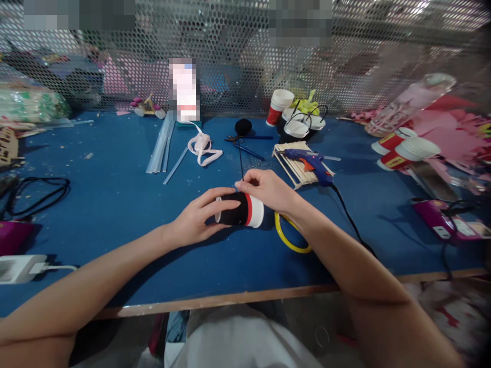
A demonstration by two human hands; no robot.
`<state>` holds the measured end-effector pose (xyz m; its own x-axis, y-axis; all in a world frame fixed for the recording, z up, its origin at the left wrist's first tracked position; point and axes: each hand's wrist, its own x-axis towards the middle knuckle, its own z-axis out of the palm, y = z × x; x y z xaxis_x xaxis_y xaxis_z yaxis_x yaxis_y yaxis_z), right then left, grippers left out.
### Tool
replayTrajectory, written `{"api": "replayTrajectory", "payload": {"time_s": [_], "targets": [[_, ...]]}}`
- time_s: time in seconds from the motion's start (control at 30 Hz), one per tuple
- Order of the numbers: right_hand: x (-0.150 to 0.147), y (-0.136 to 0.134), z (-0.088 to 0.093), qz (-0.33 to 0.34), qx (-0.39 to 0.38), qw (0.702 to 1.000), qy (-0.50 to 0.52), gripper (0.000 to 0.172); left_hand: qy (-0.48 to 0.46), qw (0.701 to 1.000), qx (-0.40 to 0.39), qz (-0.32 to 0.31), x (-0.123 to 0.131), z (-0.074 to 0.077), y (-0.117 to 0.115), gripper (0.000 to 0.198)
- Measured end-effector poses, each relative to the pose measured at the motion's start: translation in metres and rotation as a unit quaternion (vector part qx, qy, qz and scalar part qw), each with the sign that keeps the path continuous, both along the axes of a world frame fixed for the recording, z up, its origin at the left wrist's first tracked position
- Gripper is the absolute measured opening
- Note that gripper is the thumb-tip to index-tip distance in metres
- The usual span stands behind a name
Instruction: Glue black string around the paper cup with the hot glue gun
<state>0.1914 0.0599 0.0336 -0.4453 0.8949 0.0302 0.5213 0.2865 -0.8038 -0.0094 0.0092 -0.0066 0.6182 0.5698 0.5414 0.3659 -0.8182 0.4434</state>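
Pale grey cloth (233, 340) at lap, nearest. Left hand (195, 214) grips black-wrapped white paper cup (240, 213), sideways over blue table (126, 194); right hand (266, 186) pinches thin black yarn (241, 161) at cup. Yarn could snag on blue-handled metal pliers (250, 152) if tugged. Yellow plastic ring (284, 238), blue plastic glue gun (312, 159) crowd right side.

1. Blue tabletop (111, 199) is lying open left of the left hand (196, 215).
2. Blue-handled pliers (251, 152) and a black cord ball (243, 127) are blocking straight ahead.
3. Beyond the right hand (265, 189), a hot-glue gun (307, 159) is obstructing.
4. Perforated metal mesh (233, 71) is closing the back.
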Motion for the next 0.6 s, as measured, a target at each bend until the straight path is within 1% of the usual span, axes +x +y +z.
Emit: {"api": "replayTrajectory", "payload": {"time_s": [0.1,0.2,0.27,0.33,0.4,0.43,0.47,0.5,0.53,0.57,0.6], "targets": [[-0.0004,-0.0015,0.0002,0.0,-0.003,1.0,-0.001,0.027,0.004,1.0,0.028,0.008,-0.0001,-0.0023,0.0005,0.041],[-0.001,-0.002,0.0001,0.012,0.001,0.999,-0.029,0.027,0.013,0.999,0.053,0.006,-0.0008,-0.0051,0.0017,0.043],[-0.0013,-0.0018,0.0006,0.022,0.011,0.998,-0.054,0.028,0.017,0.999,0.051,0.003,-0.0011,-0.006,0.0024,0.044],[-0.0015,-0.0013,0.001,0.025,0.015,0.997,-0.066,0.029,0.003,1.0,0.023,0.007,-0.001,-0.0057,0.0027,0.048],[-0.0019,-0.0011,0.0003,0.017,0.025,0.997,-0.073,0.028,-0.038,0.998,-0.05,0.021,0.0,-0.0048,0.0026,0.06],[-0.0023,-0.0014,-0.0007,0.014,0.033,0.997,-0.074,0.027,-0.066,0.992,-0.108,0.03,0.0007,-0.0044,0.0025,0.068],[-0.0028,-0.002,-0.002,0.012,0.041,0.996,-0.075,0.026,-0.094,0.979,-0.176,0.036,0.0016,-0.0042,0.0024,0.074],[-0.0036,-0.0029,-0.0036,0.01,0.05,0.996,-0.074,0.025,-0.12,0.961,-0.248,0.037,0.0026,-0.0042,0.0023,0.075],[-0.0044,-0.0042,-0.0052,0.007,0.061,0.995,-0.073,0.025,-0.142,0.938,-0.314,0.033,0.0037,-0.0044,0.0024,0.073],[-0.0054,-0.0057,-0.0066,0.005,0.072,0.995,-0.07,0.024,-0.157,0.916,-0.369,0.026,0.0047,-0.0048,0.0025,0.067],[-0.0064,-0.0073,-0.0076,0.004,0.083,0.994,-0.069,0.023,-0.168,0.899,-0.405,0.02,0.0057,-0.0053,0.0026,0.062]]}}
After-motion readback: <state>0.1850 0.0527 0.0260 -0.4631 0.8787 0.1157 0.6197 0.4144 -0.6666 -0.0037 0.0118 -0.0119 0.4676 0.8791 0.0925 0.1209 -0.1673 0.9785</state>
